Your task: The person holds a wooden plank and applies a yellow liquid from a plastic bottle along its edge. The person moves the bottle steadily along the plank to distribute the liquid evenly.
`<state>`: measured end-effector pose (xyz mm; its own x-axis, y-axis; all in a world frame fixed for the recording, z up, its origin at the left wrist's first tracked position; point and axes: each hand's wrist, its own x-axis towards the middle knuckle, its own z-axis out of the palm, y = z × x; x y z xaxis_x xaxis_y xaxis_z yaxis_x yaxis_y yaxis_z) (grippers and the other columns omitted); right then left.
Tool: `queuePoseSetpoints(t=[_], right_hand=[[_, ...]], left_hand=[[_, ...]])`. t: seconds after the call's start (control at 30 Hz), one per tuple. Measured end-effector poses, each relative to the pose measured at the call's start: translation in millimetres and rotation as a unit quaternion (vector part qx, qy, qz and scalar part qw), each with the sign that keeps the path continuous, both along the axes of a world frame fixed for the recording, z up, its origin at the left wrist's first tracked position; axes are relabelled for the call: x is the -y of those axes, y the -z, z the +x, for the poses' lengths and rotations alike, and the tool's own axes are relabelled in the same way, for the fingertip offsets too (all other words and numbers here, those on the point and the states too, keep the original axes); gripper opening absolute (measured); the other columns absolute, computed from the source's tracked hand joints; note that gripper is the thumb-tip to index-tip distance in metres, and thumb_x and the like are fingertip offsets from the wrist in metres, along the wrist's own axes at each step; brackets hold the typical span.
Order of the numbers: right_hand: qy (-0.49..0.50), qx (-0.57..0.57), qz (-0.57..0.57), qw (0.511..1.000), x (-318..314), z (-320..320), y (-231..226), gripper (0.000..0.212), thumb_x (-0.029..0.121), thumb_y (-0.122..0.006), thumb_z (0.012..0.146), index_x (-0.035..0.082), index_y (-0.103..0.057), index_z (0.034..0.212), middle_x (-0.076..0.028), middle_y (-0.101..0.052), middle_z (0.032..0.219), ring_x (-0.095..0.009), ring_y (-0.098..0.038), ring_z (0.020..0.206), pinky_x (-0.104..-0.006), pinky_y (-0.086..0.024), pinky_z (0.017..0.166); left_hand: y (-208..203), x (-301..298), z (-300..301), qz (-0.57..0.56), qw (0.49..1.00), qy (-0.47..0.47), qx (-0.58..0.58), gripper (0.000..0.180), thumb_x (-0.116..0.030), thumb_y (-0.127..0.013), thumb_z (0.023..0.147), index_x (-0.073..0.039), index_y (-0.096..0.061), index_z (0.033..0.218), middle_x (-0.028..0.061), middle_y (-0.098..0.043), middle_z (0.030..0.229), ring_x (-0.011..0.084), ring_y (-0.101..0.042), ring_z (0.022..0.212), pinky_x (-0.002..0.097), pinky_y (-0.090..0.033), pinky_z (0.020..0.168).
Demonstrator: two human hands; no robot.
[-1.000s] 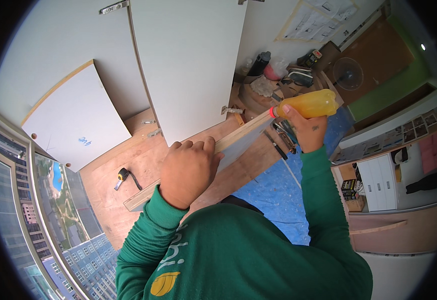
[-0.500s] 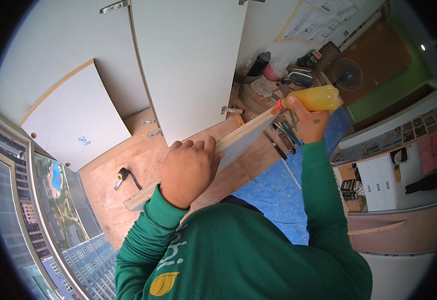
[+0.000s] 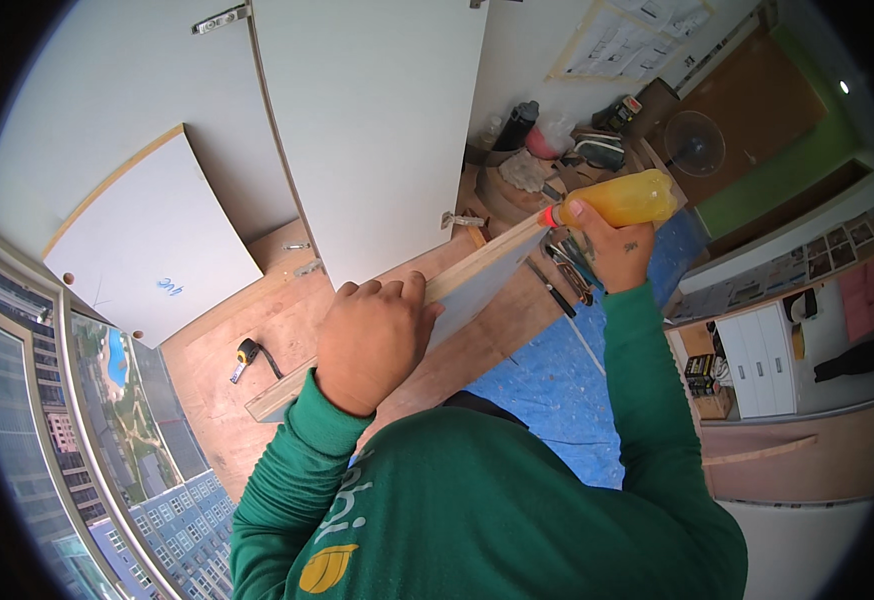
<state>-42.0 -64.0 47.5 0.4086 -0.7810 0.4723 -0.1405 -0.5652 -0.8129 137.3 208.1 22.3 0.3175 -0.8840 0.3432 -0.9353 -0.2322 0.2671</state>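
Observation:
My left hand (image 3: 372, 340) is wrapped over the upper edge of a board (image 3: 482, 258), which stands on edge in front of me with its bare wood edge up. In my right hand (image 3: 617, 245) is a clear plastic bottle (image 3: 622, 200) of yellow liquid, probably glue, lying tilted nearly sideways. Its red cap (image 3: 549, 216) meets the far right end of the board's edge. Whether any liquid is coming out there is too small to tell. The board's face toward me is pale grey.
A tape measure (image 3: 247, 358) lies on the wooden work surface (image 3: 222, 405) at left. A tall white door panel (image 3: 372, 130) with hinges stands ahead, and a smaller white panel (image 3: 157, 245) leans at left. Hand tools (image 3: 569, 268) lie right of the board, above blue floor sheeting (image 3: 547, 400).
The bottle and my right hand have shifted slightly left along the board's edge toward me. My left hand keeps its grip on the board.

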Motion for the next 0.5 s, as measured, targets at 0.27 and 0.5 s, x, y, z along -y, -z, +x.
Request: queuePoseSetpoints(t=[0.27,0.5], right_hand=[[-0.024,-0.016,-0.021,0.999,-7.7,-1.5,-1.8,0.020,0.010,-0.088,0.089,-0.002,-0.079,0.102,-0.006,-0.079,0.094,-0.014,-0.072,0.083,-0.0294,-0.057,0.076],[-0.001,0.013,0.002,1.000,-7.6,5.4,-3.2,0.018,0.009,-0.088,0.089,-0.002,-0.078,0.099,-0.005,-0.079,0.093,-0.014,-0.072,0.081,-0.0302,-0.057,0.075]], left_hand=[[-0.4,0.2,0.9,0.005,1.000,0.000,-0.001,0.030,-0.034,-0.073,0.097,-0.005,-0.066,0.102,0.0092,-0.072,0.078,0.0299,-0.069,0.075,0.0417,-0.052,0.074],[-0.1,0.7,1.9,0.004,1.000,-0.001,-0.005,0.031,-0.034,-0.074,0.096,-0.005,-0.066,0.102,0.0094,-0.072,0.079,0.0296,-0.069,0.075,0.0420,-0.051,0.073]])
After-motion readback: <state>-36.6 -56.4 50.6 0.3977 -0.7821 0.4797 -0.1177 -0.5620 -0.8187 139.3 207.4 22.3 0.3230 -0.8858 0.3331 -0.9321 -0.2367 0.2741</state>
